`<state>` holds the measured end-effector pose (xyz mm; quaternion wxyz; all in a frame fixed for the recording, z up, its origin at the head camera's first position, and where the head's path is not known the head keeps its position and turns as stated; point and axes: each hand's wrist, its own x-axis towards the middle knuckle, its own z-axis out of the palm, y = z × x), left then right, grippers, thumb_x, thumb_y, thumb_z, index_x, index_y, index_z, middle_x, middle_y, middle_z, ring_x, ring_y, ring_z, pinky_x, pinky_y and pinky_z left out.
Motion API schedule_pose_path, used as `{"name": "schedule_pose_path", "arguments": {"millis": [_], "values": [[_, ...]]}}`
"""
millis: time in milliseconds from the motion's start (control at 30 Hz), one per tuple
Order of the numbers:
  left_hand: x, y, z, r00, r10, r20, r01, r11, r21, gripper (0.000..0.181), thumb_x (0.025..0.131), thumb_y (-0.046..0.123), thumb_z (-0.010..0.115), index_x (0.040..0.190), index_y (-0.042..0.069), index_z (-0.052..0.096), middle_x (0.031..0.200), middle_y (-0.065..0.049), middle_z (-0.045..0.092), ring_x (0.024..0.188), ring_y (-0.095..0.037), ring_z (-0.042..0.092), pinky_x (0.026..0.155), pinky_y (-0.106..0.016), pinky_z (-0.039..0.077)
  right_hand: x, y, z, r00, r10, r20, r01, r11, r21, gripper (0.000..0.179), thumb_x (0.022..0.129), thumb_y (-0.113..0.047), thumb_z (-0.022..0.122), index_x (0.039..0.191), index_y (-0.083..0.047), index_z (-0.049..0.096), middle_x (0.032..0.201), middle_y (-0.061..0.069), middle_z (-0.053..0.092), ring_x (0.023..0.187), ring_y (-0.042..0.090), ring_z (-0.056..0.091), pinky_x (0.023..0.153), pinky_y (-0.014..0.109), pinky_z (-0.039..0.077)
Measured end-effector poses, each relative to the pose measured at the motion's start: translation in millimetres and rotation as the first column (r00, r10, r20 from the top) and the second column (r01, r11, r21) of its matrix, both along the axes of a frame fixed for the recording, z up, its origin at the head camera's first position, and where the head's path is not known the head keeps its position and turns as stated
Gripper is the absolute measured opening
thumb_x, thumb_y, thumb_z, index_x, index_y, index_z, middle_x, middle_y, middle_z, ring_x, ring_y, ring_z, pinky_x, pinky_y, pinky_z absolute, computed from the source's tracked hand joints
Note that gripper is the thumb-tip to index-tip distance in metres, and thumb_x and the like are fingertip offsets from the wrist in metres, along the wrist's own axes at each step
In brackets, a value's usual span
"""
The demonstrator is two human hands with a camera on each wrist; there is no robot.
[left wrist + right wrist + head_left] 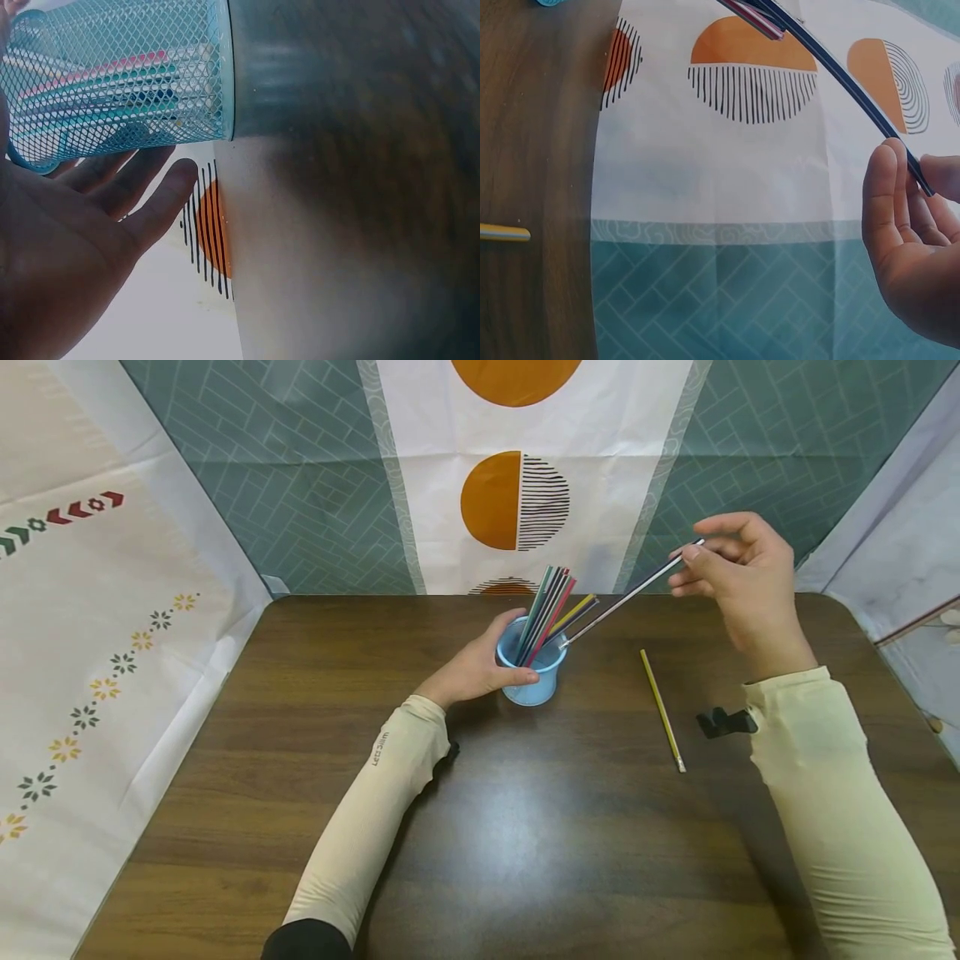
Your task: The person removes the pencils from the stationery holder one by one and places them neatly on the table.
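A light-blue mesh pencil cup (534, 692) stands on the table, slightly tilted in the head view. My left hand (480, 662) holds it from the left, thumb at the near side and fingers round the far side. Several pencils (546, 610) in dark, green, red and yellow lean inside it, and their lower ends show through the mesh (112, 82). My right hand (750, 578) pinches a dark pencil with white stripes (637, 591) by its upper end, between thumb and fingertips. That pencil slants down to the left, its lower tip right at the cup's rim.
A yellow pencil (662, 706) lies on the brown wooden table (480, 827), right of the cup. A black device (726, 722) sticks out from the right sleeve. Patterned cloth (300, 485) hangs behind the table's back edge, with pale cloth at the left.
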<state>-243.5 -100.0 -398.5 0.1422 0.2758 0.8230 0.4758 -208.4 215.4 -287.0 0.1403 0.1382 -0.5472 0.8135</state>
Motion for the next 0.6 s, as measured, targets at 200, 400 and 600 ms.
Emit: {"name": "schedule_pose_path", "arguments": {"millis": [200, 400, 600], "values": [[-0.4, 0.0, 0.1, 1.000, -0.002, 0.002, 0.002, 1.000, -0.004, 0.102, 0.075, 0.050, 0.080, 0.152, 0.027, 0.017, 0.133, -0.003, 0.047, 0.116, -0.019, 0.048, 0.096, -0.043, 0.043, 0.1, 7, 3.0, 0.999, -0.034, -0.003, 0.034, 0.999, 0.005, 0.027, 0.082, 0.018, 0.065, 0.107, 0.011, 0.056, 0.079, 0.022, 0.066, 0.057, 0.028, 0.065, 0.054, 0.035, 0.056], [-0.1, 0.7, 0.6, 1.000, 0.002, 0.010, -0.002, 1.000, -0.009, 0.102, 0.075, 0.051, 0.079, 0.152, 0.027, 0.016, 0.134, -0.003, 0.046, 0.116, -0.020, 0.048, 0.096, -0.044, 0.042, 1.7, 13, 3.3, 0.997, -0.075, 0.019, 0.074, 0.996, 0.059, 0.028, 0.082, 0.014, 0.067, 0.108, 0.009, 0.058, 0.078, 0.019, 0.066, 0.059, 0.027, 0.065, 0.054, 0.032, 0.056], [1.2, 0.8, 1.6, 1.000, 0.013, 0.003, -0.013, 1.000, -0.022, 0.102, 0.074, 0.052, 0.079, 0.152, 0.029, 0.017, 0.133, -0.003, 0.047, 0.116, -0.020, 0.048, 0.096, -0.044, 0.042, 2.6, 18, 0.3, 0.996, -0.090, 0.010, 0.088, 0.990, 0.113, 0.029, 0.082, 0.013, 0.068, 0.109, 0.009, 0.058, 0.076, 0.017, 0.066, 0.064, 0.025, 0.066, 0.054, 0.030, 0.055]]}}
